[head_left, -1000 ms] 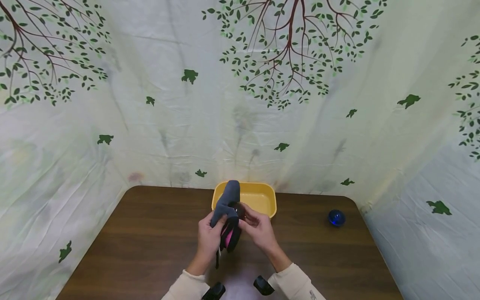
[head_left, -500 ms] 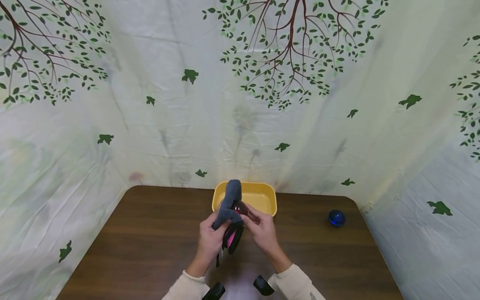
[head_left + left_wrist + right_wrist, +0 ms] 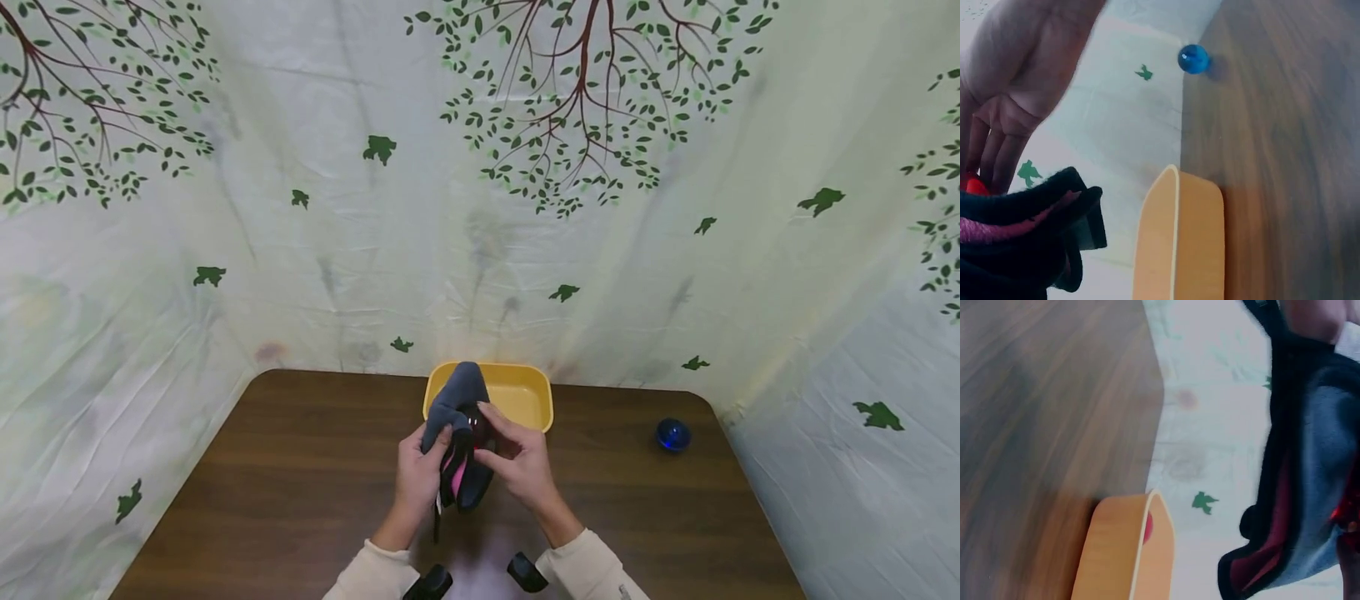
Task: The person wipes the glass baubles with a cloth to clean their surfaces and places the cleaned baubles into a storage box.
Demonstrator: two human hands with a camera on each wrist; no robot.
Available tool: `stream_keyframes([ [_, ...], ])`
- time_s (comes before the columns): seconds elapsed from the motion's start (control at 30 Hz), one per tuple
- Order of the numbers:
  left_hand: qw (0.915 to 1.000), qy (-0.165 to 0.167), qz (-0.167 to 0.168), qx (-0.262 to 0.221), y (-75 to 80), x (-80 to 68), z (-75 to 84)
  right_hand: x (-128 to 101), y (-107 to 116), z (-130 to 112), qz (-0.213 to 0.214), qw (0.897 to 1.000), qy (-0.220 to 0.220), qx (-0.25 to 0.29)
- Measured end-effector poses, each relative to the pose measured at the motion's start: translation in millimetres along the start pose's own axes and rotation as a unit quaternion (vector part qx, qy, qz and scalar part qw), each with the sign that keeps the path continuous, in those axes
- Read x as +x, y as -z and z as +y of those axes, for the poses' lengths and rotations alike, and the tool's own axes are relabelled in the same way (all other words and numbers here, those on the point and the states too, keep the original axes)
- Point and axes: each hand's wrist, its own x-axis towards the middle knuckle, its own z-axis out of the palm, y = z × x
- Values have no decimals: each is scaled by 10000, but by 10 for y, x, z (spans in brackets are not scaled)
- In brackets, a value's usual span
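Note:
Over the table, my left hand [image 3: 418, 477] grips a grey-blue cloth item [image 3: 459, 396] with black edging and a pink lining, its fingers partly hidden behind the cloth. My right hand [image 3: 527, 460] is at the item's right side, thumb and fingertips on a dark red shiny ball [image 3: 480, 423]. The ball sits against the cloth's black edge and is partly covered. In the left wrist view, the black edging [image 3: 1029, 203] fills the lower left, with a bit of red by the right hand's fingers. The right wrist view shows the cloth's grey-blue side [image 3: 1329, 456] close up.
A yellow tray [image 3: 543, 400] stands at the table's back edge, behind the hands. Something red [image 3: 1148, 528] shows inside it in the right wrist view. A blue glass-like ball [image 3: 672, 435] rests on the brown table [image 3: 315, 467] at the right. A leaf-printed curtain surrounds the table.
The ball came slightly out to the right half a second ago and now sits further behind the black edge. The cloth has turned a little, and the right thumb and fingers are spread wider.

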Motion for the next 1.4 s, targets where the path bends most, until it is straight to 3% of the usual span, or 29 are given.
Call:
stream_keyframes([
  [0.07, 9998, 120, -57, -143, -6, -1, 14, -8, 8, 15, 9, 9997, 256, -30],
  [0.13, 9999, 56, -109, -1, -11, -9, 14, -16, 13, 16, 110, 9998, 153, -115],
  [0.27, 9966, -511, -311, 558, -18, -38, -11, -14, 12, -78, 390, 9965, -714, -199],
  [0.4, 9831, -1388, -582, 1047, -31, -58, -61, 39, -2, -307, 644, 9817, -1746, -413],
  [0.5, 9793, -1595, -587, 1097, -37, -62, -77, 99, -18, -452, 633, 9698, -2262, -662],
  [0.63, 9907, -1130, -425, 621, -34, -53, -44, 140, -17, -488, 269, 9691, -2397, -509],
  [0.77, 9996, -296, 7, -5, -20, -19, -28, 88, 64, -264, -393, 9810, -1892, -174],
  [0.83, 9992, 116, 191, -342, -6, -2, -30, 68, 95, -171, -610, 9870, -1454, -300],
  [0.93, 9948, 499, 181, -870, 17, 11, -28, 76, 80, -208, -576, 9926, -738, -771],
  [1.03, 9917, 667, -3, -1099, 33, 5, -20, 96, 53, -304, -394, 9919, -56, -1208],
  [1.13, 9903, 701, -164, -1189, 29, -16, -5, 102, 47, -334, -322, 9902, 305, -1327],
  [1.27, 9936, 506, -275, -969, -14, -37, -1, 95, 56, -266, -62, 9945, -57, -1039],
  [1.33, 9977, 219, -291, -571, -42, -39, -10, 93, 65, -215, 143, 9944, -642, -824],
  [1.4, 9993, -188, -329, -63, -59, -38, -18, 98, 77, -179, 323, 9880, -1394, -584],
])
